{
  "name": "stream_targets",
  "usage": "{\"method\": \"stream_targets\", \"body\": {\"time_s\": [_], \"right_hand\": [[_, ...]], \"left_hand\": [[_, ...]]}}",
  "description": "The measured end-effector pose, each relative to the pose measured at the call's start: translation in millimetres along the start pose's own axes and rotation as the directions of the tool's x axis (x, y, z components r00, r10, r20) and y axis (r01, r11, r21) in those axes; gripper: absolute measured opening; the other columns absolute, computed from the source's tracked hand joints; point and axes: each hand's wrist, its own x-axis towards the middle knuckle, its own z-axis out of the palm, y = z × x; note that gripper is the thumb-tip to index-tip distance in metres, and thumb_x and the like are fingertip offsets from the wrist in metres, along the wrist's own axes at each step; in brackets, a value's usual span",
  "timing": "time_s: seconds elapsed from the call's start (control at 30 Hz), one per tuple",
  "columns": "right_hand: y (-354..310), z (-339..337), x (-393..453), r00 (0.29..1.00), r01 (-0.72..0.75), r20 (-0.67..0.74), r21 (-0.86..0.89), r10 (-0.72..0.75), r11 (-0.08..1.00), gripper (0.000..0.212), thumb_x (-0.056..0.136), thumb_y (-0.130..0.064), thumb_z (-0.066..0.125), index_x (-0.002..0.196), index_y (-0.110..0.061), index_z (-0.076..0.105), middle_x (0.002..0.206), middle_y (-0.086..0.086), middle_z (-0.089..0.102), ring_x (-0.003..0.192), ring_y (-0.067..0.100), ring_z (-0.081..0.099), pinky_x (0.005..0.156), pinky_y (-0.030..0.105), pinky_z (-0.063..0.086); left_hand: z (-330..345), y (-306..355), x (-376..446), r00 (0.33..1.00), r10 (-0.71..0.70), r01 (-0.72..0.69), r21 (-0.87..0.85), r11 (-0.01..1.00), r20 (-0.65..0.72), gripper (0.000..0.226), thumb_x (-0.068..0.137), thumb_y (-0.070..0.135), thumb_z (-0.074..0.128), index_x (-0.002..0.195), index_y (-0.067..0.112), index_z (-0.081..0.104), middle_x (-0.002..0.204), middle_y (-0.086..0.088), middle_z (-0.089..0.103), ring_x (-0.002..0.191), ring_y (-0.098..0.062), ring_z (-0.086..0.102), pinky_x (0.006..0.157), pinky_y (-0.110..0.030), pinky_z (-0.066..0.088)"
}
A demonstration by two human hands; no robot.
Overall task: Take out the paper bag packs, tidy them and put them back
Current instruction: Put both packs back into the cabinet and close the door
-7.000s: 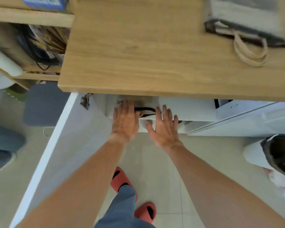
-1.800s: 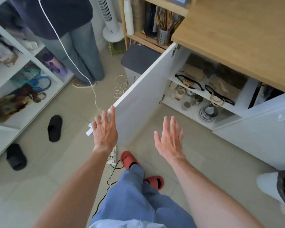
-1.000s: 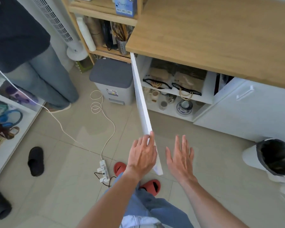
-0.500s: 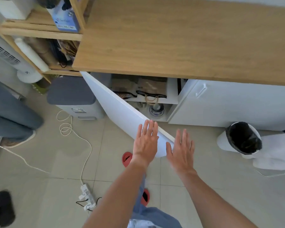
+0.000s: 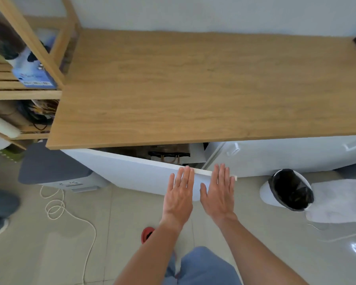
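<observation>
**Both hands flat on the cabinet door; bag packs on the shelf inside**

The left hand (image 5: 180,195) and right hand (image 5: 219,194) lay side by side, palms down, fingers straight and spread apart, each grip empty and clamped on nothing. Both pressed flat against the outer face of the white cabinet door (image 5: 132,171) near its free edge, fingertips reaching that edge. The door was a smooth, matt white panel, standing ajar at a shallow angle, hinged at the left.

Through the gap above the door, the paper bag packs (image 5: 169,154) sat on a white shelf inside the cabinet, directly under the worktop (image 5: 193,89). They were brown paper, lying flat, with a dark band along the front edge running left to right and tan looped handles hanging toward the viewer. How many packs lay there could not be told.

The worktop was wood-grain board, light oak in tone, rectangular. To its left stood a wooden shelf rack (image 5: 29,58) holding a blue-and-white box (image 5: 32,73); its printing was too blurred to read. A grey-lidded bin (image 5: 53,167) stood left of the door, and a white bin with a black liner (image 5: 290,190) to the right, on a pale tiled floor.
</observation>
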Motion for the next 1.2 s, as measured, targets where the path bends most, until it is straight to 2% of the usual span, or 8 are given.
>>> {"method": "stream_targets", "body": {"time_s": [0.1, 0.23, 0.4, 0.57, 0.67, 0.83, 0.97, 1.2], "right_hand": [[2, -6, 20, 0.997, 0.018, 0.073, 0.022, -0.020, 1.000, 0.077, 0.099, -0.035, 0.046, 0.158, -0.005, 0.006, 0.166, 0.013, 0.002, 0.153, 0.027, -0.001, 0.124, 0.045, 0.002], [4, -12, 43, 0.996, 0.045, 0.073, 0.001, -0.045, 0.999, 0.077, 0.098, -0.036, 0.046, 0.158, -0.007, 0.007, 0.166, 0.010, 0.002, 0.153, 0.024, -0.002, 0.124, 0.046, 0.003], [2, -9, 59, 0.998, 0.048, 0.038, -0.023, -0.047, 0.999, 0.078, 0.093, -0.031, 0.055, 0.157, -0.004, 0.018, 0.165, 0.017, 0.011, 0.153, 0.030, 0.009, 0.122, 0.052, 0.012], [-11, -10, 69, 0.994, 0.102, -0.049, 0.054, -0.100, 0.993, 0.068, 0.095, -0.031, 0.051, 0.152, -0.003, 0.029, 0.163, 0.025, 0.007, 0.151, 0.038, 0.011, 0.119, 0.057, 0.020], [-18, -23, 93, 0.975, 0.194, -0.124, 0.089, -0.182, 0.977, 0.061, 0.098, -0.035, 0.037, 0.150, -0.003, 0.034, 0.162, 0.026, 0.010, 0.151, 0.038, 0.011, 0.119, 0.055, 0.018], [-30, -44, 147, 0.953, 0.264, -0.184, 0.124, -0.240, 0.956, 0.058, 0.100, -0.037, 0.034, 0.147, -0.003, 0.038, 0.162, 0.025, 0.013, 0.152, 0.034, 0.009, 0.122, 0.052, 0.011], [-37, -52, 193, 0.946, 0.293, -0.175, 0.111, -0.272, 0.950, 0.063, 0.100, -0.042, 0.030, 0.149, -0.004, 0.036, 0.163, 0.023, 0.013, 0.152, 0.033, 0.009, 0.122, 0.052, 0.011], [-52, -50, 257, 0.955, 0.295, -0.028, 0.055, -0.294, 0.954, 0.076, 0.096, -0.052, 0.020, 0.155, -0.003, 0.024, 0.163, 0.019, 0.015, 0.152, 0.031, 0.009, 0.122, 0.052, 0.010]], "left_hand": [[-8, -6, 21, 0.999, 0.028, -0.029, 0.007, 1.000, 0.033, 0.076, 0.091, 0.007, 0.039, 0.155, 0.006, -0.003, 0.164, -0.013, 0.001, 0.151, -0.029, 0.002, 0.122, -0.046, 0.004], [-20, 0, 41, 0.998, 0.016, -0.017, 0.014, 1.000, 0.059, 0.074, 0.092, 0.005, 0.029, 0.153, 0.005, -0.014, 0.162, -0.011, -0.014, 0.150, -0.028, -0.011, 0.120, -0.045, -0.007], [-8, -5, 56, 0.994, -0.013, 0.009, -0.035, 0.999, -0.111, 0.074, 0.080, 0.001, 0.007, 0.154, 0.005, 0.017, 0.161, -0.012, 0.018, 0.148, -0.029, 0.022, 0.119, -0.047, 0.020], [-23, -10, 65, 0.990, -0.043, 0.021, -0.158, 0.987, -0.133, 0.059, 0.093, 0.013, 0.030, 0.151, 0.002, 0.027, 0.159, -0.017, 0.023, 0.148, -0.032, 0.021, 0.116, -0.048, 0.017], [-37, -20, 83, 0.982, -0.065, 0.038, -0.155, 0.987, -0.175, 0.057, 0.098, 0.020, 0.032, 0.152, 0.003, 0.027, 0.160, -0.016, 0.020, 0.150, -0.029, 0.015, 0.118, -0.046, 0.016], [-56, -45, 130, 0.946, -0.239, 0.201, -0.178, 0.963, -0.221, 0.057, 0.100, 0.029, 0.025, 0.151, 0.005, 0.029, 0.159, -0.016, 0.023, 0.149, -0.028, 0.017, 0.121, -0.044, 0.012], [-72, -68, 173, 0.924, -0.317, 0.291, -0.147, 0.945, -0.213, 0.060, 0.100, 0.034, 0.021, 0.151, 0.005, 0.031, 0.158, -0.016, 0.025, 0.148, -0.029, 0.020, 0.121, -0.043, 0.013], [-80, -105, 234, 0.960, -0.243, 0.241, -0.031, 0.970, -0.137, 0.065, 0.096, 0.037, 0.019, 0.152, 0.006, 0.026, 0.160, -0.014, 0.024, 0.149, -0.028, 0.020, 0.121, -0.045, 0.016]]}}
